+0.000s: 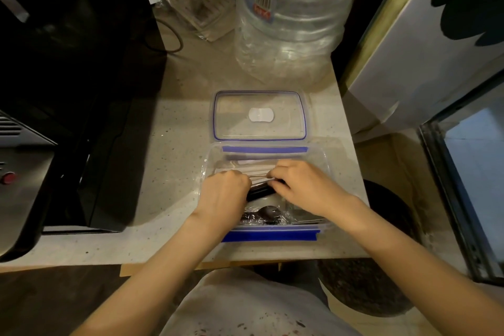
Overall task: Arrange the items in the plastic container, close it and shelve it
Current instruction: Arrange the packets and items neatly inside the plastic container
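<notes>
A clear plastic container [320, 157] with blue clips sits open near the counter's front edge. Its clear lid [259, 128], blue-rimmed with a white sticker, lies flat just behind it. Both hands are inside the container. My left hand [225, 192] and my right hand [302, 184] pinch a bundle of thin pale sticks [260, 178] between them. A black rod-like item [259, 193] lies under the fingers. Dark wrapped items [266, 214] rest at the container's near side. What lies beneath the hands is hidden.
A big clear water bottle [291, 16] stands behind the lid. A black appliance [68, 90] fills the counter's left side, with cables and a plastic-wrapped packet [199, 8] behind. A white panel [425, 43] and a glass-fronted frame [469, 180] stand on the right.
</notes>
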### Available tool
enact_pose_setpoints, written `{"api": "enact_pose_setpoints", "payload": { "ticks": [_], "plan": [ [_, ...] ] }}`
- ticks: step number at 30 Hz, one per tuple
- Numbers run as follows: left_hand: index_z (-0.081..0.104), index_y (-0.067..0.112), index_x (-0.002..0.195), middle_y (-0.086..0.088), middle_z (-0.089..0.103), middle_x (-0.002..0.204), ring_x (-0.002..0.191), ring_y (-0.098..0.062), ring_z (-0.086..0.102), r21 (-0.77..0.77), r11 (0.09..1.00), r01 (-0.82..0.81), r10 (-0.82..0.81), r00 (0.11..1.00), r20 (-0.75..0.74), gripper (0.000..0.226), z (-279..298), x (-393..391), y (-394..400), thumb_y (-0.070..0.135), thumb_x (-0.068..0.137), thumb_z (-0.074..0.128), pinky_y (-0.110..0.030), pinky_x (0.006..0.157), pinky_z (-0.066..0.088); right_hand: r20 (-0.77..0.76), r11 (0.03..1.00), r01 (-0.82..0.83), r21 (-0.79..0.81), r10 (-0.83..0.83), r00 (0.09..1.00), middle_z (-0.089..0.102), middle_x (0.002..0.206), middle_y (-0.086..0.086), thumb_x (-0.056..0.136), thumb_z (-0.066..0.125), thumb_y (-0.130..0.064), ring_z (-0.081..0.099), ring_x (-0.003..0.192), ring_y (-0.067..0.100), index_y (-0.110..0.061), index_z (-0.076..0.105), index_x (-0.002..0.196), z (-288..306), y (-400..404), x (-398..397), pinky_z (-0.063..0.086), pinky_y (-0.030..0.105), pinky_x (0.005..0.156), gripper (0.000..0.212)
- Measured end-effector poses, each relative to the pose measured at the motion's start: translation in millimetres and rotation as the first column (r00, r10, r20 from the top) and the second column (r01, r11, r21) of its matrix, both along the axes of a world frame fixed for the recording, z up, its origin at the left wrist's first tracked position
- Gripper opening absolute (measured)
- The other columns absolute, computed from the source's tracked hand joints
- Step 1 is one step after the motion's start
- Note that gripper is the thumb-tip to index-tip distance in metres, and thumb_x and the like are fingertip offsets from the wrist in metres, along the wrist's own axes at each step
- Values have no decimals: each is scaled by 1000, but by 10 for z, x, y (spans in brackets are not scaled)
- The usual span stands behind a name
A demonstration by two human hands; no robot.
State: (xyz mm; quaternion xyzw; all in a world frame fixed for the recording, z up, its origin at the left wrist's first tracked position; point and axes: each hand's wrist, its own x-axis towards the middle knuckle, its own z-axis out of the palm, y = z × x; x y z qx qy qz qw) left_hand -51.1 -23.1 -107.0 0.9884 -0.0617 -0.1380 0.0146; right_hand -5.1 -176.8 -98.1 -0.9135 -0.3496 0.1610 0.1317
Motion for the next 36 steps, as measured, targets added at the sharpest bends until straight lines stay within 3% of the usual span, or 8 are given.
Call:
{"api": "enact_pose_setpoints", "payload": {
  "ticks": [13, 16, 19, 22, 27, 31, 33, 36],
  "plan": [
    [58, 13, 108, -7, 63, 111, 101, -27, 62, -88, 996, -13, 21, 996, 86, 22, 47, 190, 33, 7, 87, 55, -36, 76, 52, 208, 922, 19, -386, 67, 976, 56, 118, 18, 87, 52, 3, 64, 87, 34, 0, 58, 108, 32, 219, 105, 34, 33, 59, 22],
    [56, 10, 105, -10, 63, 111, 99, -31, 63, -37, 999, -4, 5, 999, 43, 19, 35, 255, 25, 7, 87, 52, -38, 75, 51, 253, 929, -7, -369, 108, 961, 61, 99, 16, 78, 62, 7, 65, 75, 32, -1, 62, 97, -6, 217, 108, 36, 32, 53, 21],
    [56, 9, 104, -11, 63, 110, 98, -33, 63, -10, 1000, 13, -13, 1000, 22, 18, 36, 300, 31, 6, 87, 52, -39, 73, 50, 293, 962, -44, -269, 125, 948, 60, 58, 10, 36, 84, 11, 56, 39, 25, -4, 63, 60, -78, 168, 117, 40, 24, 31, 36],
    [56, 10, 104, -10, 64, 110, 99, -32, 63, 53, 998, 46, -48, 998, 36, 19, 49, 313, 19, 3, 87, 51, -38, 74, 50, 311, 982, -43, -182, 99, 945, 58, 56, 8, 33, 84, 11, 57, 40, 23, -5, 63, 60, -164, 154, 113, 43, 24, 30, 38],
    [61, 11, 101, -10, 68, 107, 100, -32, 64, 142, 989, 42, -51, 997, 60, 20, 83, 329, 39, 3, 87, 49, -37, 76, 51, 217, 1000, 30, 1, -30, 976, 67, 79, 10, 71, 71, 5, 66, 66, 28, -4, 69, 86, -154, 126, 148, 55, 34, 52, 17],
    [59, 10, 102, -9, 67, 108, 99, -32, 63, 125, 991, 42, -51, 997, 66, 21, 81, 314, 55, 0, 86, 50, -36, 74, 50, 38, 891, 407, 203, -423, 905, 68, 110, 11, 93, 52, -6, 65, 95, 26, -6, 65, 112, 27, -7, 18, 53, 35, 87, 23],
    [57, 10, 104, -10, 67, 108, 99, -32, 63, 108, 994, 29, -37, 997, 75, 22, 81, 307, 64, 0, 86, 50, -36, 73, 50, -101, 755, 602, 258, -599, 795, 68, 113, 13, 95, 48, -6, 68, 88, 21, -6, 60, 120, 118, -53, -48, 55, 25, 83, 28],
    [58, 10, 103, -10, 64, 109, 96, -32, 63, 91, 995, 36, -43, 996, 76, 19, 77, 281, 43, 3, 89, 49, -34, 66, 45, -380, 659, 737, 149, -650, 658, 69, 99, 17, 98, 40, -6, 61, 46, 1, -11, 45, 135, 126, -60, -93, 47, 8, 44, 38]
  ]
}}
